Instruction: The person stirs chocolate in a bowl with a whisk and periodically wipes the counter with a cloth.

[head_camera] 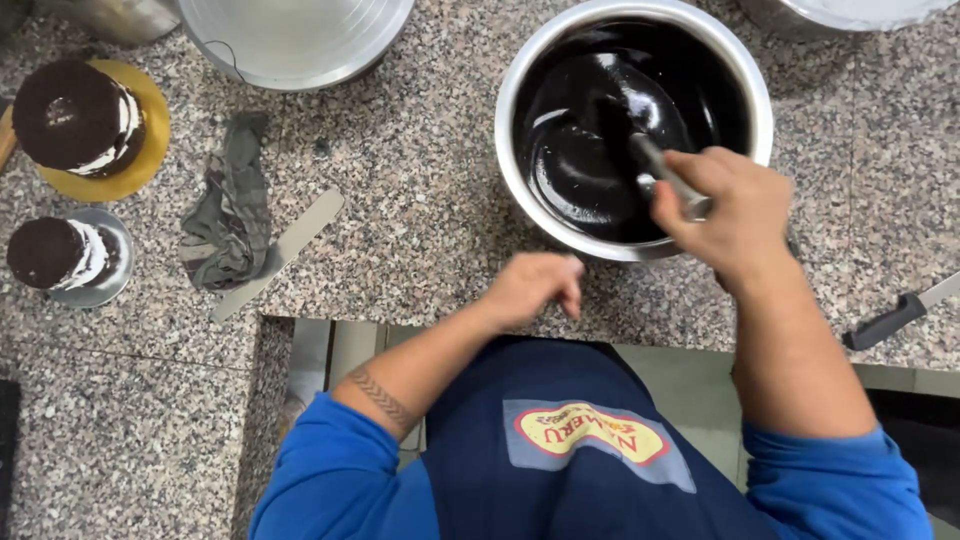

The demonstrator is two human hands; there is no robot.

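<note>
The left hand (530, 288) rests loosely curled, holding nothing, on the counter (420, 220) edge. Just beyond, the right hand (725, 215) has its grip pinched around a ladle (640, 150) handle, whose bowl dips into dark glossy chocolate in the steel pot (510, 130).

We have one view, worn on the head, looking steeply down and close onto the granite counter (400, 200) at its front edge.

The right hand (735, 215) hides the ladle (668, 180) handle's end. Picture edges cut off the far steel bowl (290, 35) and the right-side knife (900, 312) blade.
</note>
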